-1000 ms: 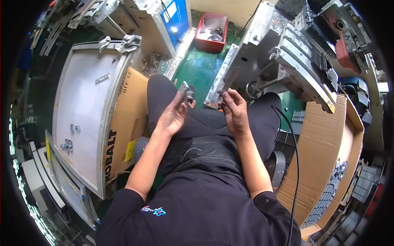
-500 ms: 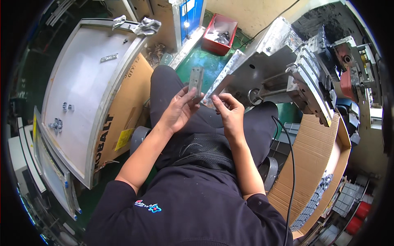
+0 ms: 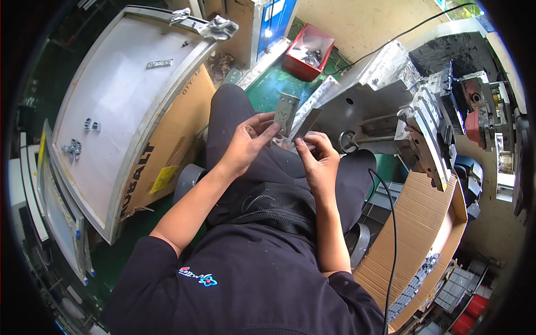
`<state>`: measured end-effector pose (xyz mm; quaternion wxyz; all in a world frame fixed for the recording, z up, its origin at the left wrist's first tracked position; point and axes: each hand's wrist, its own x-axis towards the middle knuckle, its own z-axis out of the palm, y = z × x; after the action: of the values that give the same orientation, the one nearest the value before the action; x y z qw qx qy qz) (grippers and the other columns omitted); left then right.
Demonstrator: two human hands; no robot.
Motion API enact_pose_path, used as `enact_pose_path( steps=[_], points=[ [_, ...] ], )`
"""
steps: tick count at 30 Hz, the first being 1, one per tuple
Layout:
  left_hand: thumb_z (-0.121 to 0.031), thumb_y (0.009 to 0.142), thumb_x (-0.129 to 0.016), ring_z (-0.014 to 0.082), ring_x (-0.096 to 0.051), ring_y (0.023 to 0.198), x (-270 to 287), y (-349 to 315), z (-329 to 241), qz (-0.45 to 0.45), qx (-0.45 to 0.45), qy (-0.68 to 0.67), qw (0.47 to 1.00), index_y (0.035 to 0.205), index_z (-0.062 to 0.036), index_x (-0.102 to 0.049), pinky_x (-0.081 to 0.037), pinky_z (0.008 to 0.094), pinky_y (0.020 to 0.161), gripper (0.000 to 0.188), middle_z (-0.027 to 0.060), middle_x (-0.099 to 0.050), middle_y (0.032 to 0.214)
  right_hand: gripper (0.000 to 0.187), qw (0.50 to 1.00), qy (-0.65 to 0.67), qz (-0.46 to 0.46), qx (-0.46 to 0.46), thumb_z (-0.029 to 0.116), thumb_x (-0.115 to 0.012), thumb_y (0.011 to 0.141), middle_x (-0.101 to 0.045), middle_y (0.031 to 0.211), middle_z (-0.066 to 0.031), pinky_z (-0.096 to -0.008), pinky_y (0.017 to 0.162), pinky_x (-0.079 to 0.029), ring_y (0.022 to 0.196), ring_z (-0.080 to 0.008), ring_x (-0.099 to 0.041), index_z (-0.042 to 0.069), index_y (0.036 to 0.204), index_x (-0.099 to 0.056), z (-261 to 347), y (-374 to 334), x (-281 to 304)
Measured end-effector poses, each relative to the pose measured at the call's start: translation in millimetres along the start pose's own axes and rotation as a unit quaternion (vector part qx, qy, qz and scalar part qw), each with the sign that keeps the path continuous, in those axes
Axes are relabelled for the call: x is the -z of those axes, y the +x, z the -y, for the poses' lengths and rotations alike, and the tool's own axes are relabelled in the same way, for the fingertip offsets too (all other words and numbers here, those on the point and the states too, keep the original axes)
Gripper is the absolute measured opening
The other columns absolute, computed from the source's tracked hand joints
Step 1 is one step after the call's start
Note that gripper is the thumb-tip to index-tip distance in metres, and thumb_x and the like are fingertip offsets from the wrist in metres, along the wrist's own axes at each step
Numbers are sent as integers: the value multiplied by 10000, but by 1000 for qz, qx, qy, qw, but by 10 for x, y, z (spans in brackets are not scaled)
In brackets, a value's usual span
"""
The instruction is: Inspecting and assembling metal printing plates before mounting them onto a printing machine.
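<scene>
Held upright above my lap is a flat grey metal plate with small holes (image 3: 286, 110), pinched by its lower edge in my left hand (image 3: 251, 140). My right hand (image 3: 322, 159) grips a second, darker metal plate (image 3: 307, 123) between thumb and fingers, tilted up to the right. The two plates stand close side by side; whether they touch I cannot tell. My fingers cover their lower ends.
On my left, a white framed board (image 3: 120, 95) carries a metal strip (image 3: 159, 63) and small metal parts (image 3: 72, 149). A red box (image 3: 308, 53) sits ahead. On the right are a machine (image 3: 427, 125), a cardboard box (image 3: 399, 231) with stacked metal pieces, and a black cable (image 3: 394, 240).
Both hands and their plates have come closer together, and the left plate now stands beside the right one. The whole view has shifted and turned slightly.
</scene>
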<state>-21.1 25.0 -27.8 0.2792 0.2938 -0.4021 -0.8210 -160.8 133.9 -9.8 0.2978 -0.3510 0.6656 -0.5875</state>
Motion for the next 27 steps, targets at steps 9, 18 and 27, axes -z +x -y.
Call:
enact_pose_path(
  steps=[9,18,27],
  points=[
    [-107,988,-473,152,-573,900,-27,-28,-61,77,61,-274,957,1424,-103,-357,-479,287,755,452,54,-562,1025,135,998,-19,-36,43,56,-717,835,-572,987,-31,-184,626,-426,679,-38,-509,-38,880,-631,217,89,91],
    [-445,1031,-241,216,-618,962,-29,-96,-91,120,80,-194,971,1348,-60,-420,-483,315,787,530,112,-607,1070,119,984,-132,-82,85,63,-722,818,-589,973,-34,-197,621,-424,664,-52,-500,-9,853,-634,213,85,216],
    [-479,1029,-173,259,-418,1317,-63,-59,33,64,-13,-142,988,1506,-149,-107,-384,368,1045,584,195,-303,1498,136,907,-338,-11,252,35,-706,731,-586,1054,-125,-335,675,-500,791,-252,-616,4,815,-604,366,44,-109]
  ],
)
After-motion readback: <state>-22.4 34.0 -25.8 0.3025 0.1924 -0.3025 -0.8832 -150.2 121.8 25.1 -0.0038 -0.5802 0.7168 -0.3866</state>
